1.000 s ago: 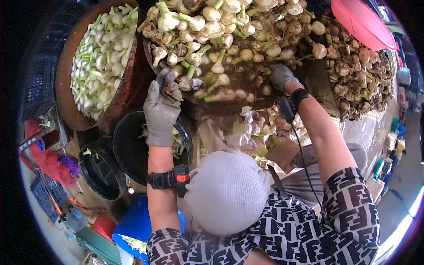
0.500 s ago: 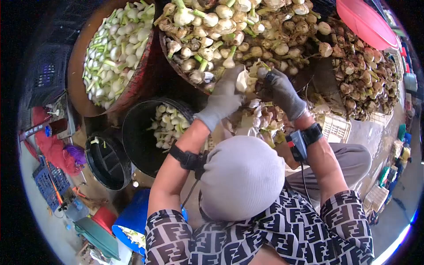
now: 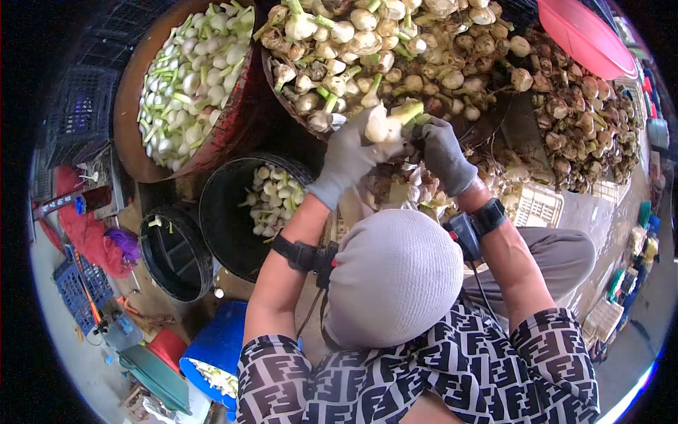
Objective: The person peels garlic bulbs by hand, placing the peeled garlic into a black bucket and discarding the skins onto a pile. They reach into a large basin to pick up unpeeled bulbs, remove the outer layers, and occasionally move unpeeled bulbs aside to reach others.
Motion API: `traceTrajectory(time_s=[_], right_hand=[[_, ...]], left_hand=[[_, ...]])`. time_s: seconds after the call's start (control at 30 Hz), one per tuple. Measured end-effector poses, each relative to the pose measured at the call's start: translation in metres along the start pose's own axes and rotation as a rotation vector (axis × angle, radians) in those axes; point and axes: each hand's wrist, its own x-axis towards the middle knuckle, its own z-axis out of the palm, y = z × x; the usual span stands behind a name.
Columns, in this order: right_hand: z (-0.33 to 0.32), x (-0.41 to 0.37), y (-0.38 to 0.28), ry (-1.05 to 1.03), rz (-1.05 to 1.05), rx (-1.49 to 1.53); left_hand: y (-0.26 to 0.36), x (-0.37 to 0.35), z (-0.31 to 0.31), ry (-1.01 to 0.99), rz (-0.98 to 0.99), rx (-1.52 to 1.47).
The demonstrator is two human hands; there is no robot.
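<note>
A whitish garlic bulb (image 3: 381, 127) with a thick green stem (image 3: 408, 111) is held over the near edge of a wide tub of garlic (image 3: 424, 49). My left hand (image 3: 351, 157), in a grey glove, wraps round the bulb from the left. My right hand (image 3: 446, 154), gloved too, is closed at the stem end; its fingertips are partly hidden, and whether a tool is in them cannot be made out. Below both hands lie loose peels and skins (image 3: 417, 185).
Peeled white garlic (image 3: 191, 92) fills a large round tub at the upper left. A black bucket (image 3: 212, 205) with peeled bulbs stands below it, beside a smaller black bucket (image 3: 152, 254). Brown garlic (image 3: 586, 127) is piled at the right, near a pink basin (image 3: 583, 35).
The bulb in my hands now shows its white body and green stem more plainly. My left hand has shifted slightly left and down, and my right hand has turned a little.
</note>
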Motion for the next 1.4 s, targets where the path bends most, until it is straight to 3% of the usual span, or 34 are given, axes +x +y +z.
traceTrajectory(time_s=[0.1, 0.23, 0.43, 0.53, 0.63, 0.7, 0.8, 0.9, 1.13, 1.2, 1.3, 1.37, 1.4], right_hand=[[0.005, 0.005, -0.002, 0.078, 0.262, 0.299], [0.018, 0.000, -0.023, -0.003, 0.314, 0.162], [0.007, 0.008, -0.015, -0.114, 0.319, 0.037], [0.007, 0.007, -0.011, -0.070, 0.290, 0.065], [0.015, 0.009, -0.006, 0.011, 0.248, 0.095], [0.019, 0.006, -0.022, 0.039, 0.305, -0.053], [0.019, 0.007, -0.019, -0.002, 0.170, 0.019], [0.024, 0.012, -0.018, 0.060, 0.303, 0.262], [0.015, 0.014, 0.007, 0.079, 0.192, 0.105], [0.014, 0.011, 0.003, 0.105, 0.215, -0.118], [0.014, 0.007, -0.003, 0.066, 0.158, -0.037], [0.018, 0.002, -0.017, 0.046, 0.120, -0.014], [0.021, 0.000, -0.023, 0.037, 0.101, -0.002]], left_hand=[[0.000, -0.002, -0.007, -0.019, -0.069, -0.221], [-0.005, -0.001, -0.007, -0.028, 0.140, -0.147], [-0.010, -0.003, -0.011, -0.021, 0.100, -0.034], [-0.019, 0.000, -0.016, -0.084, -0.093, -0.260], [-0.058, 0.012, -0.005, 0.042, -0.104, -0.706], [-0.041, 0.009, -0.005, 0.077, -0.110, -0.608], [-0.024, 0.006, -0.008, 0.084, -0.088, -0.451], [-0.005, 0.005, -0.007, 0.056, -0.110, -0.354], [0.001, 0.001, -0.010, 0.049, -0.136, -0.335], [-0.002, -0.001, -0.007, 0.078, -0.238, -0.747], [-0.004, 0.002, -0.002, 0.103, -0.382, -1.049], [-0.005, 0.004, -0.003, 0.107, -0.280, -0.772], [-0.005, 0.004, -0.005, 0.098, -0.133, -0.446]])
